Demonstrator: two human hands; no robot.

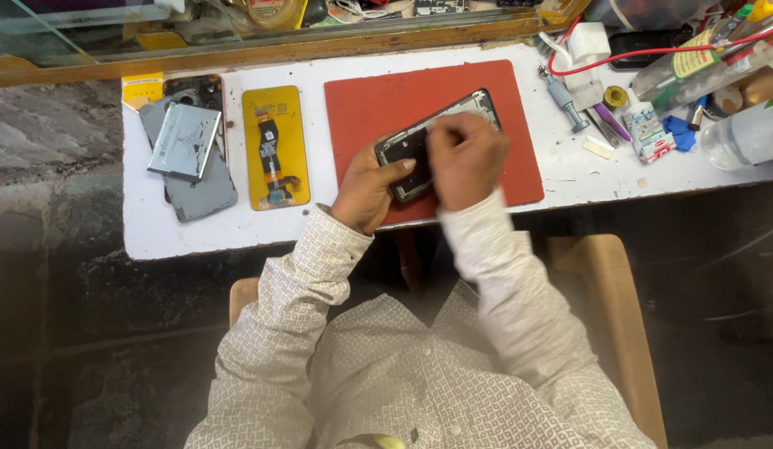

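An opened black phone body (461,112) lies at an angle on a red work mat (378,100). My left hand (371,185) grips its near end, thumb across the frame. My right hand (464,158) presses down on the middle of the phone with fingers bunched; it is blurred, and whether it holds a small part or tool is hidden. Both sleeves are white with a small pattern.
Left of the mat lie a yellow-backed screen panel with an orange flex cable (275,146), a grey back cover (197,187) and a silver battery (184,141). At the right are a screwdriver (565,98), tweezers, a small glue bottle (646,129), a red wire (652,51) and bottles. The white bench edge (237,241) runs near me.
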